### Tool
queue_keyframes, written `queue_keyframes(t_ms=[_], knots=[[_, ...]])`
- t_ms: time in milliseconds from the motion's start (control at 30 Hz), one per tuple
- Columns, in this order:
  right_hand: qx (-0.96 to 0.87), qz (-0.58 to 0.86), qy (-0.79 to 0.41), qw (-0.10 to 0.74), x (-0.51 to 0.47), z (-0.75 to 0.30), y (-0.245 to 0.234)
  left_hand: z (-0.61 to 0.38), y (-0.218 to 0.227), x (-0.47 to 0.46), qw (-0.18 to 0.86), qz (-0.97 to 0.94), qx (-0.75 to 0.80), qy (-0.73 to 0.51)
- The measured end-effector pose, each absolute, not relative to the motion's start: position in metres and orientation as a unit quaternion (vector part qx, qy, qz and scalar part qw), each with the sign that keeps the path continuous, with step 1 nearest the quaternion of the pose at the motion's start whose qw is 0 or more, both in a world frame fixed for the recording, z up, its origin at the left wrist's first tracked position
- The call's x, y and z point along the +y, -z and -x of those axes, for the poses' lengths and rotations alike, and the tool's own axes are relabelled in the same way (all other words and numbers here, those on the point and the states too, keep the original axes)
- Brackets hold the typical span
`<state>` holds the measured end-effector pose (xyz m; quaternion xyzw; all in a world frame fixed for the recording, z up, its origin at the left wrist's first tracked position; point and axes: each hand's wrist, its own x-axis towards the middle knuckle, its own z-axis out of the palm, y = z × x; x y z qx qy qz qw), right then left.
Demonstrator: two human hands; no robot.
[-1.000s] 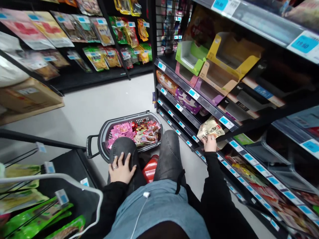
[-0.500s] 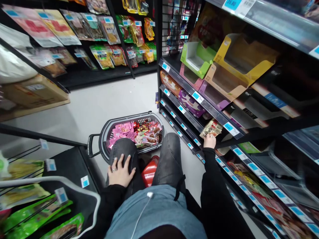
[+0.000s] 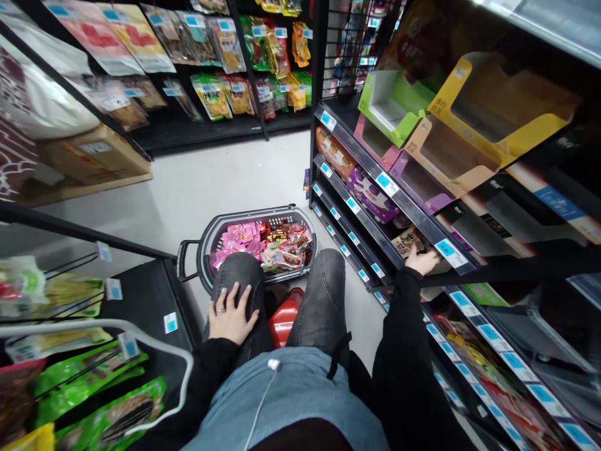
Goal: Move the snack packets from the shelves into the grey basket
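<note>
My left hand [image 3: 232, 314] lies on my left knee, fingers spread and holding nothing. A ring is on one finger. On the right, my right hand [image 3: 421, 260] reaches into a shelf slot, its visible fingers apart. It is at a beige snack packet [image 3: 406, 242] with dark print, which lies inside the shelf; part of the packet and some fingertips are hidden. Beyond my knees a grey shopping basket [image 3: 206, 216] stands on the floor, with pink packets [image 3: 238, 243] and red and brown snack packets [image 3: 287, 241] in it.
The black shelf unit on the right carries a green display box [image 3: 392, 106], a yellow display box [image 3: 498, 119] and purple packs [image 3: 370, 194]. Hanging snack bags [image 3: 213, 97] line the far rack. A cardboard box [image 3: 98, 160] stands left. A red object [image 3: 284, 318] is between my legs.
The beige packet has gone from my right hand's grip at the shelf edge to lying deeper in the shelf. My right hand has moved right and its fingers have spread. My left hand stays put.
</note>
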<state>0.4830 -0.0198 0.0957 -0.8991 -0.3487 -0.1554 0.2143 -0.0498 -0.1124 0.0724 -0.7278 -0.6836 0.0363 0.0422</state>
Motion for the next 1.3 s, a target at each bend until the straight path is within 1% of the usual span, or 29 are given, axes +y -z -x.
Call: queue_keyframes(t_ms=[67, 167, 267, 333, 367, 400, 433, 467, 500, 533, 567, 600, 633, 667, 700, 733, 833, 900, 967, 1000, 1033, 1067, 1100, 1167, 1200, 1233, 1300], knots=[[-0.35, 0.898, 0.152, 0.221, -0.021, -0.49, -0.102, 0.049, -0.073, -0.112, 0.035, 0.729, -0.683, -0.029], [-0.402, 0.877, 0.132, 0.227, -0.021, -0.495, -0.114, 0.051, -0.072, -0.113, 0.021, 0.73, -0.682, -0.018], [-0.441, 0.853, 0.139, 0.242, -0.028, -0.48, -0.134, 0.053, -0.07, -0.113, -0.002, 0.727, -0.686, -0.004], [-0.451, 0.831, 0.16, 0.285, -0.041, -0.453, -0.154, 0.049, -0.076, -0.111, -0.044, 0.706, -0.706, 0.017], [-0.456, 0.814, 0.165, 0.319, -0.048, -0.434, -0.164, 0.046, -0.082, -0.108, -0.079, 0.69, -0.719, 0.04], [-0.453, 0.798, 0.161, 0.363, -0.057, -0.413, -0.175, 0.04, -0.091, -0.105, -0.13, 0.672, -0.726, 0.073], [-0.462, 0.778, 0.129, 0.405, -0.066, -0.389, -0.186, 0.032, -0.103, -0.101, -0.196, 0.651, -0.723, 0.119], [-0.483, 0.755, 0.071, 0.438, -0.074, -0.364, -0.197, 0.023, -0.117, -0.097, -0.286, 0.64, -0.691, 0.177], [-0.513, 0.73, -0.024, 0.451, -0.081, -0.339, -0.207, 0.012, -0.133, -0.092, -0.408, 0.621, -0.628, 0.231], [-0.533, 0.702, -0.146, 0.449, -0.086, -0.316, -0.216, 0.001, -0.149, -0.088, -0.548, 0.563, -0.556, 0.272], [-0.544, 0.667, -0.27, 0.431, -0.089, -0.295, -0.225, -0.01, -0.165, -0.085, -0.688, 0.475, -0.471, 0.282], [-0.546, 0.627, -0.377, 0.407, -0.091, -0.278, -0.232, -0.02, -0.178, -0.082, -0.794, 0.389, -0.387, 0.262], [-0.541, 0.591, -0.459, 0.384, -0.091, -0.263, -0.237, -0.029, -0.189, -0.08, -0.863, 0.323, -0.314, 0.227], [-0.533, 0.564, -0.513, 0.368, -0.09, -0.251, -0.241, -0.036, -0.197, -0.08, -0.909, 0.277, -0.253, 0.182], [-0.528, 0.546, -0.543, 0.359, -0.088, -0.242, -0.244, -0.041, -0.203, -0.081, -0.943, 0.233, -0.192, 0.137], [-0.526, 0.537, -0.554, 0.357, -0.086, -0.235, -0.246, -0.045, -0.205, -0.084, -0.962, 0.192, -0.153, 0.118], [-0.551, 0.52, -0.545, 0.36, -0.08, -0.228, -0.245, -0.049, -0.202, -0.096, -0.977, 0.1, -0.105, 0.157], [-0.579, 0.49, -0.534, 0.373, -0.075, -0.232, -0.237, -0.05, -0.198, -0.102, -0.971, 0.085, -0.103, 0.199], [-0.597, 0.465, -0.526, 0.389, -0.067, -0.245, -0.22, -0.05, -0.197, -0.104, -0.953, 0.155, -0.151, 0.211], [-0.594, 0.48, -0.506, 0.401, -0.06, -0.256, -0.209, -0.05, -0.198, -0.104, -0.928, 0.222, -0.203, 0.218], [-0.583, 0.52, -0.467, 0.413, -0.053, -0.271, -0.196, -0.05, -0.2, -0.103, -0.884, 0.307, -0.274, 0.223], [-0.553, 0.594, -0.399, 0.426, -0.046, -0.29, -0.182, -0.049, -0.203, -0.103, -0.816, 0.39, -0.355, 0.236], [-0.501, 0.69, -0.297, 0.429, -0.039, -0.311, -0.17, -0.048, -0.206, -0.102, -0.743, 0.454, -0.429, 0.24], [-0.377, 0.834, -0.077, 0.395, -0.029, -0.359, -0.149, -0.045, -0.209, -0.101, -0.63, 0.516, -0.529, 0.241], [-0.331, 0.868, 0.002, 0.371, -0.027, -0.383, -0.141, -0.044, -0.21, -0.101, -0.6, 0.52, -0.556, 0.247], [-0.299, 0.887, 0.056, 0.346, -0.026, -0.404, -0.135, -0.043, -0.211, -0.101, -0.583, 0.515, -0.574, 0.256], [-0.281, 0.905, 0.096, 0.305, -0.026, -0.439, -0.126, -0.042, -0.21, -0.102, -0.567, 0.498, -0.592, 0.284]])
